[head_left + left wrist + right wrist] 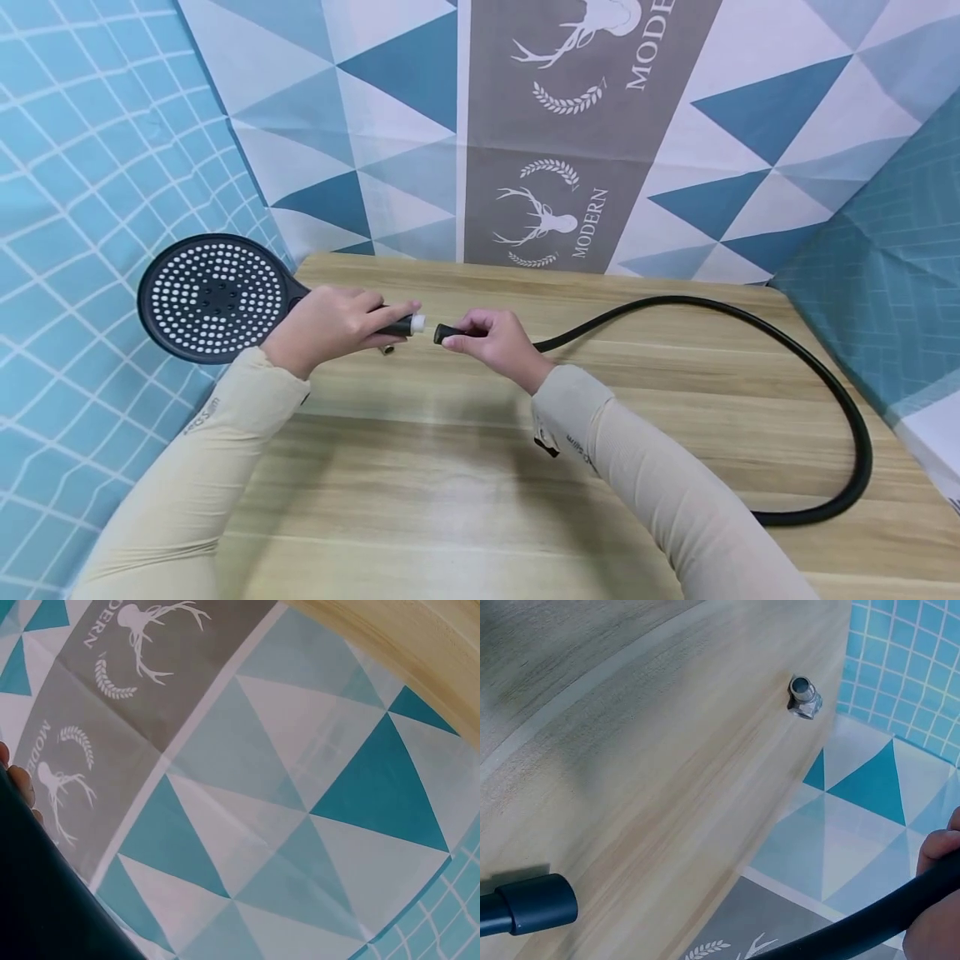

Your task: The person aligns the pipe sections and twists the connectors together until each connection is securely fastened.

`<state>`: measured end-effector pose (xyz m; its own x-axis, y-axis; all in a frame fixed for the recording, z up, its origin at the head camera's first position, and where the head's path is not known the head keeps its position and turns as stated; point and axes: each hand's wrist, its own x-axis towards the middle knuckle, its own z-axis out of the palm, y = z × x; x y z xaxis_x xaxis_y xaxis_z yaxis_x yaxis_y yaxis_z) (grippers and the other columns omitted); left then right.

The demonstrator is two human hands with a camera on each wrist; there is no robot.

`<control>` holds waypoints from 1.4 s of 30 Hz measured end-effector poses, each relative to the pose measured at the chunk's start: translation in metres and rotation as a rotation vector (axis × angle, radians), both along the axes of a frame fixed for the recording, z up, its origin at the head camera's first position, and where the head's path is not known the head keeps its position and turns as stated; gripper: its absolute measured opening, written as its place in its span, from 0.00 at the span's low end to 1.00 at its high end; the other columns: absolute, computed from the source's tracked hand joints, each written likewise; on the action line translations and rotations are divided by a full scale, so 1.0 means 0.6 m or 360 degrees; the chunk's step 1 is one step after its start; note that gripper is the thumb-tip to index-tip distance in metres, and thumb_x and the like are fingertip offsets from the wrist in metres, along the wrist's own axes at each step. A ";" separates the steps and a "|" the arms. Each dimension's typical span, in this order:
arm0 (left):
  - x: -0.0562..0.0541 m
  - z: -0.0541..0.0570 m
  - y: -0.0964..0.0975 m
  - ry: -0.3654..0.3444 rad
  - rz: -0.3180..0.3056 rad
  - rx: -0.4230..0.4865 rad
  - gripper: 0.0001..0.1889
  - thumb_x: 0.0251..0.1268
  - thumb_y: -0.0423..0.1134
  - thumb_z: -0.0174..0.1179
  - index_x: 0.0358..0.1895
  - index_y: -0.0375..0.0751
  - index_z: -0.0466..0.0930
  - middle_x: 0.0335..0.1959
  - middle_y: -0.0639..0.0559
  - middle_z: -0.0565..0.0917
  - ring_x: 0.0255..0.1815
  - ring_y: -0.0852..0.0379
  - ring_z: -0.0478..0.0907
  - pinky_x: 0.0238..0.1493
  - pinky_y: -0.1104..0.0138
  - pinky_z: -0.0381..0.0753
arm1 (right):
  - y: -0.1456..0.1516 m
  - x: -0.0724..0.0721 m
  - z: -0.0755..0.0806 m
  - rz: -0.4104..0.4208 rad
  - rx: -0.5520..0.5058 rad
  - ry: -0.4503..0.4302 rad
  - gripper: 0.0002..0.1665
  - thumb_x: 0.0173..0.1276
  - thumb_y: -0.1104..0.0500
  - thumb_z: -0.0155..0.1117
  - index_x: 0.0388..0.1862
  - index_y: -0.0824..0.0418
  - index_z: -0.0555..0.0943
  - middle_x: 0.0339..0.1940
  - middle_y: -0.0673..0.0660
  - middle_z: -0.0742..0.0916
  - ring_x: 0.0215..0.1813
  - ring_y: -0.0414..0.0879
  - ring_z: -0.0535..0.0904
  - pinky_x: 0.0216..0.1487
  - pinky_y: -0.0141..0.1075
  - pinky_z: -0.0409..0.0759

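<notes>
My left hand (333, 325) grips the handle of a black shower head (217, 296), its round, dotted spray face tilted up toward the head camera. A white connector (417, 323) sticks out of the handle's end. My right hand (501, 340) pinches a black hose (817, 375) just behind its end fitting (444, 334). That fitting points at the white connector, with a small gap between them. In the left wrist view a dark part of the shower head (52, 885) fills the lower left corner, with fingertips (21, 786) at its edge.
A small metal fitting (803, 697) stands on the wooden table (667, 765); the left hand partly hides it in the head view. Another black hose end (544, 904) lies on the table. Patterned sheets (405, 125) line the back, with tiled blue sides (90, 208).
</notes>
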<state>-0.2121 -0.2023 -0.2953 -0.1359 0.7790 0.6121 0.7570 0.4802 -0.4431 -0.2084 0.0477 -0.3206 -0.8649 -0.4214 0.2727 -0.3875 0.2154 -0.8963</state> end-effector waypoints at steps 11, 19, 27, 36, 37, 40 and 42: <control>0.005 0.003 0.005 -0.0004 0.0023 -0.0067 0.28 0.76 0.57 0.37 0.51 0.41 0.82 0.19 0.47 0.74 0.12 0.54 0.70 0.12 0.62 0.72 | -0.002 -0.002 -0.008 0.0010 0.0001 0.0041 0.08 0.57 0.67 0.71 0.25 0.70 0.81 0.18 0.48 0.78 0.22 0.39 0.67 0.25 0.30 0.66; 0.001 -0.001 0.007 0.0030 0.0028 -0.0053 0.29 0.75 0.58 0.37 0.48 0.41 0.84 0.17 0.49 0.72 0.11 0.55 0.67 0.11 0.63 0.68 | -0.005 -0.001 -0.011 0.0008 -0.0014 0.0036 0.07 0.58 0.67 0.71 0.26 0.70 0.81 0.18 0.48 0.78 0.22 0.39 0.67 0.25 0.30 0.67; 0.001 -0.002 0.013 0.0050 -0.0003 -0.0061 0.28 0.77 0.57 0.37 0.48 0.42 0.83 0.16 0.49 0.71 0.11 0.56 0.66 0.10 0.64 0.67 | -0.009 0.004 -0.010 0.0003 -0.0036 0.0033 0.07 0.57 0.67 0.72 0.27 0.70 0.82 0.17 0.47 0.78 0.22 0.39 0.67 0.25 0.30 0.66; 0.001 -0.004 0.012 0.0038 0.0000 -0.0062 0.28 0.77 0.56 0.36 0.48 0.42 0.84 0.17 0.48 0.72 0.11 0.56 0.65 0.10 0.64 0.67 | -0.009 -0.003 -0.017 -0.0016 -0.0019 0.0076 0.07 0.57 0.66 0.73 0.28 0.70 0.83 0.19 0.49 0.79 0.23 0.39 0.69 0.25 0.30 0.67; 0.000 -0.005 0.012 0.0047 -0.0005 -0.0063 0.28 0.77 0.56 0.36 0.48 0.42 0.84 0.17 0.48 0.72 0.11 0.56 0.65 0.10 0.64 0.66 | -0.009 -0.004 -0.018 -0.0015 -0.0013 0.0093 0.07 0.57 0.66 0.73 0.28 0.70 0.83 0.19 0.49 0.80 0.22 0.39 0.69 0.25 0.30 0.68; -0.002 -0.006 0.012 0.0081 -0.0020 -0.0072 0.26 0.77 0.55 0.37 0.48 0.43 0.83 0.17 0.49 0.71 0.11 0.56 0.64 0.10 0.64 0.65 | -0.009 -0.004 -0.020 -0.0014 0.0014 0.0147 0.07 0.57 0.65 0.73 0.28 0.69 0.84 0.20 0.51 0.81 0.22 0.39 0.70 0.24 0.30 0.69; -0.004 -0.007 0.013 0.0099 -0.0024 -0.0080 0.25 0.77 0.55 0.37 0.48 0.44 0.82 0.17 0.49 0.70 0.10 0.56 0.64 0.10 0.65 0.65 | -0.009 -0.003 -0.022 -0.0021 0.0033 0.0171 0.07 0.57 0.64 0.73 0.29 0.68 0.84 0.20 0.51 0.81 0.22 0.39 0.70 0.24 0.30 0.69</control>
